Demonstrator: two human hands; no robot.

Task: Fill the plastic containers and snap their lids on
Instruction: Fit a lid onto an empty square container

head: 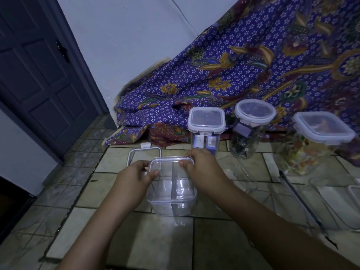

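A clear square plastic container (172, 193) stands open on the tiled floor in front of me, with nothing visible inside. My left hand (134, 177) grips its left rim, thumb over the edge. My right hand (202, 169) grips the right rim at the far corner. Its white-framed lid (145, 152) lies flat on the floor just behind the container, on the left. Further back stand three lidded containers: a square one (206, 126) with small boxes inside, a round one (253, 127), and a larger square one (319, 141) with colourful contents.
More clear containers (241, 176) and a lid (354, 193) lie on the floor at the right, next to a dark thin rod (298, 197). A purple patterned cloth (233, 75) drapes behind. A dark door (39, 75) is at the left.
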